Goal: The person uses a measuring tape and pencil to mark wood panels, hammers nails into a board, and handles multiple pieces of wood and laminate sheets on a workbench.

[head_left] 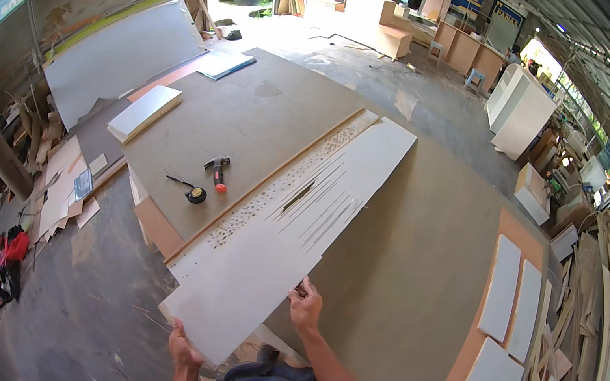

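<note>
**One long white panel, held at its near end**

My left hand [182, 347] grips the near corner of the long white panel [292, 220], fingers curled under the edge. My right hand [305, 306] closes on the panel's right edge, so both hands carry the near end while the far end rests on the big brown board [269, 113]. One hammer [217, 171] and one tape measure [195, 193] lie on that board, left of the panel, probably kept within reach. One small white board [143, 111] lies further left. Four white pieces [510, 303] lie at the right.

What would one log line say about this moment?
left hand: grips white board near end | right hand: holds its edge | hammer, tape measure lie beside
</note>
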